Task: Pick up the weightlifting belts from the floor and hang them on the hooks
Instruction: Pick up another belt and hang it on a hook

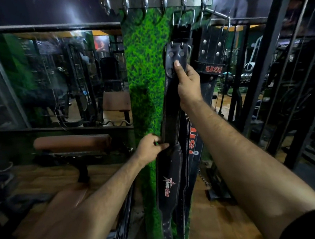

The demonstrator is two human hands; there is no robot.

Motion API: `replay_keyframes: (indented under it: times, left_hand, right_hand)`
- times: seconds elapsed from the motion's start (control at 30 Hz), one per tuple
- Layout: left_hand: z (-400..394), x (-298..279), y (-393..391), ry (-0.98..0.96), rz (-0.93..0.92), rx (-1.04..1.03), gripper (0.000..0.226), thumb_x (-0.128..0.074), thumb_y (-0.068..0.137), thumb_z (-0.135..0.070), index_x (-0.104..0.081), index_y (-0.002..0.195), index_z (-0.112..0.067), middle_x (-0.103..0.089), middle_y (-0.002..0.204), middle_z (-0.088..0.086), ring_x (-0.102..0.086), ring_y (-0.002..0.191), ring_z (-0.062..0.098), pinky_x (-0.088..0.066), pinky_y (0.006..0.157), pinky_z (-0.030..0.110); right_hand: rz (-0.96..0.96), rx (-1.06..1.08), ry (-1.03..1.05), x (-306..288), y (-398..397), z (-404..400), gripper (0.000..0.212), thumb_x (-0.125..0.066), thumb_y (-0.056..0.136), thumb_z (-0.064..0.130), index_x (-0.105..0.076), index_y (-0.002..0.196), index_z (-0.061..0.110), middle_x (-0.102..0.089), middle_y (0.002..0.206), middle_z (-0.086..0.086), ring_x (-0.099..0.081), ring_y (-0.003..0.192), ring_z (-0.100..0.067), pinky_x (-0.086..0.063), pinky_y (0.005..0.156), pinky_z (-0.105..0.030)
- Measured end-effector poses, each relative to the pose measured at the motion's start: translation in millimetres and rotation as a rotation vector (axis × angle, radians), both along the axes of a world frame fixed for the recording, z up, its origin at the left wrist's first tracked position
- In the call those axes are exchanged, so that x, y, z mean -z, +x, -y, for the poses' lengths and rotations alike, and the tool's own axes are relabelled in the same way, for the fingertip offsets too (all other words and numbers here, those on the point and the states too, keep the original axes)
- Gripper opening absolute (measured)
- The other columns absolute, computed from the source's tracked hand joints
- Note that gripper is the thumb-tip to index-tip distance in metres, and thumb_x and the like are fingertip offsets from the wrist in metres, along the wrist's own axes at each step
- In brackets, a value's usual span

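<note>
Forearms come up from below, bare, both reaching to the grass-green textured wall panel (147, 67). Nearest, the left hand (149, 150) pinches the left edge of the black padded belt with the red star logo (169, 184), thumb and fingers pressed together on the rim where the narrow strap widens into the back pad. Higher up, the right hand (187, 82) holds the same belt just under its buckle end, thumb flat on the riveted black leather tab (176, 55), fingers wrapped round behind and out of sight.

This belt hangs full length down the panel, its steel buckle frame (183, 15) seemingly caught on one hook of the grey metal hook rail (160, 1), though I cannot tell whether the weight has settled there. Just beside it on the right hang other black leather belts with red lettering (209, 67), overlapping it lower down.

I judge the belt fairly heavy and stiff across its width but floppy along its length, so the tail will swing unless steadied. Leather near the rivets offers the firmest hold; the padded middle is bulky to grasp. Buckle and hook are both smooth metal and could slip apart if bumped.

Farther left, several hooks stand bare. At the lower edge another dark strap (126, 219) hangs low, partly hidden, possibly one yet to be hung.
</note>
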State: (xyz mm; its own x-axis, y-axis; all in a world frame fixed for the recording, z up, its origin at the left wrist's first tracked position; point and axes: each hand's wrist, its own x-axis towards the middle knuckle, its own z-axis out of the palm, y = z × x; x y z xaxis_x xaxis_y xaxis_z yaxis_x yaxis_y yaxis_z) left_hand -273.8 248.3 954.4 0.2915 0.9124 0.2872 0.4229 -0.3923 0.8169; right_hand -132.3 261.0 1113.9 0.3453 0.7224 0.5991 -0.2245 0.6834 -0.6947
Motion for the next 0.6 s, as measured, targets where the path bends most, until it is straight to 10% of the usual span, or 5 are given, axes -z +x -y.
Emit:
replay_keyframes:
  times: [0.23, 0.6]
  left_hand:
    - [-4.5, -85.8, 6.4, 0.071, 0.306, 0.091, 0.003, -0.066, 0.093, -0.004, -0.068, 0.093, -0.003, -0.067, 0.074, -0.011, -0.055, 0.061, -0.011, -0.042, 0.064, 0.01]
    - [-4.1, -122.7, 9.9, 0.281, 0.602, 0.117, 0.009, -0.06, 0.097, -0.017, -0.065, 0.09, -0.021, -0.069, 0.091, 0.002, -0.062, 0.087, 0.015, -0.051, 0.082, 0.035]
  right_hand:
    - [0.167, 0.058, -0.005, -0.2, -1.5, 0.3, 0.02, -0.058, 0.101, 0.026, -0.068, 0.093, 0.01, -0.071, 0.093, -0.01, -0.064, 0.088, -0.019, -0.052, 0.081, -0.034]
    - [0.573, 0.168, -0.057, 78.5, -5.4, 18.2, 0.023, -0.054, 0.1, 0.034, -0.058, 0.08, 0.025, -0.057, 0.077, 0.012, -0.051, 0.071, 0.001, -0.046, 0.071, -0.03]
